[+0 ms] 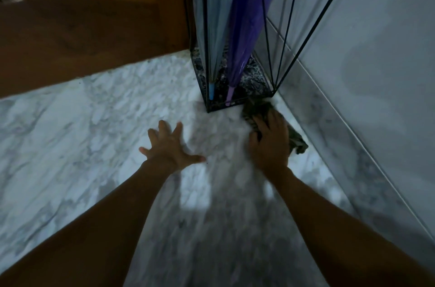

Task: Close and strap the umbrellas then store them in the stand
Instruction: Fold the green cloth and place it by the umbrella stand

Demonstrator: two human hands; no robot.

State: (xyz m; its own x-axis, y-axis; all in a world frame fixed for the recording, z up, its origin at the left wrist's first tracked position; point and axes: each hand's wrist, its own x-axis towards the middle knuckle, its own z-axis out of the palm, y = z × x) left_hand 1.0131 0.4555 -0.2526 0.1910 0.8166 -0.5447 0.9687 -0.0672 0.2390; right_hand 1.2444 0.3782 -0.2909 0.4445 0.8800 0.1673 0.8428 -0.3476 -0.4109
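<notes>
I am holding my left grip out flat above the marble floor, palm down, with the fingers spread wide and straight and nothing in them. My right grip is lying over a dark patterned bundle on the floor, the thumb coming round its near side and the fingers curling over its top. The picture is blurring here, so I cannot tell exactly what the bundle is. One end of it is sticking out past my knuckles towards the wall. The other end is reaching up to the near corner of the stand, touching it or just short of it.

The stand, a black wire frame, is sitting in the corner between the wall and a brown wooden panel, just beyond both grips. Two closed umbrellas are standing in it, tips down on its base: a clear umbrella with a blue tip on the left, and a purple umbrella with a lilac tip beside it on the right. My left grip is hovering well clear of the stand and apart from the bundle, and my right is sitting close to the stand's front corner.
</notes>
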